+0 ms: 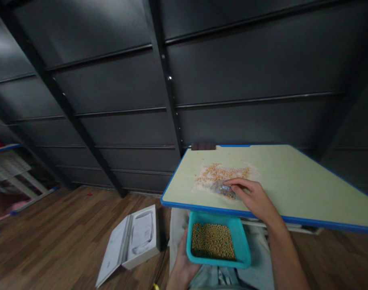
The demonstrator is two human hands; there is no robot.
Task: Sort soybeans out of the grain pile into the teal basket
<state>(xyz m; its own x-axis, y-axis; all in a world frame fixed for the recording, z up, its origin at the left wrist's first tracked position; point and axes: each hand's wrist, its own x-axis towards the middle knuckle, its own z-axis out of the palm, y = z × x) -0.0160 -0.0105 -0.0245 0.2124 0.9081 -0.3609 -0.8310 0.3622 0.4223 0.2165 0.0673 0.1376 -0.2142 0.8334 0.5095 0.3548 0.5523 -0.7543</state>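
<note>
My left hand [184, 262] grips the left side of a teal plastic basin [243, 249], which rests on my lap below the table edge. Round tan beans or pellets [214, 241] lie in the basin, with a few bluish bits among them. Over the table, the fingers of my right hand [252, 195] are pinched on a clear, shiny plastic piece [219, 187]; its exact kind is not plain. Around and under it spreads a patch of orange-yellow kernels [216, 173] mixed with pale, fine grains.
The pale green tabletop [298, 185] has a blue rim and a dark brown block [203, 146] at its far edge. An open white box [140, 235] stands on the wooden floor [75, 225] to the left. A dark panelled wall [123, 133] rises behind.
</note>
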